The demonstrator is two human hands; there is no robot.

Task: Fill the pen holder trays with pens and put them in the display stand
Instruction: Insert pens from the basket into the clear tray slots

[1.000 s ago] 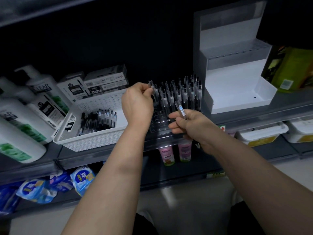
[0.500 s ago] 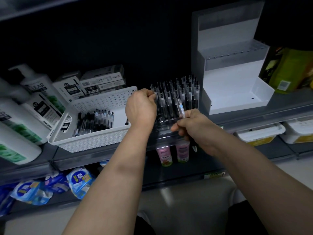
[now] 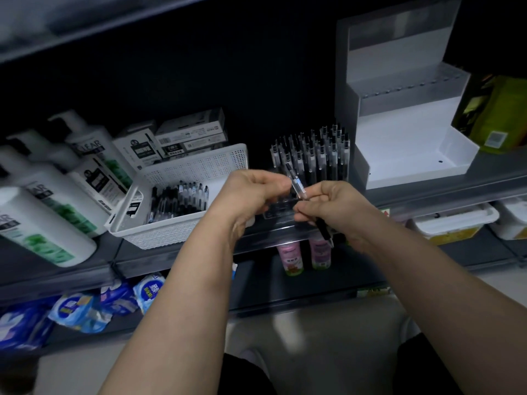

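Head view: the right hand (image 3: 336,206) has its grip clamped on a pen (image 3: 298,185), fingers and thumb curled round the middle of it. The pen is tilted, its capped upper end pointing up and to the left above the knuckles, its dark lower end poking out below the hand. The left hand (image 3: 253,192) is curled just beside it, thumb and forefinger drawn together right at the pen's clear barrel (whether that grip actually pinches the pen or only meets next to it, I cannot tell). Both hands hover in front of the pen holder tray (image 3: 281,208), which sits on the shelf (image 3: 427,189). Its back rows are packed with upright pens (image 3: 313,158), while the front row nearest the hands shows open slots. The held pen is above those front slots, apart from the tray.

To the left of the tray, touching or nearly touching it, stands a white basket (image 3: 185,166) with loose pens (image 3: 176,201) lying in it. To the right is the white display stand (image 3: 399,132), stepped and upright. White pump bottles (image 3: 42,195) and small boxes (image 3: 188,135) crowd the shelf's left end. On the shelf below are two pink bottles (image 3: 291,258) and blue packets (image 3: 85,306).
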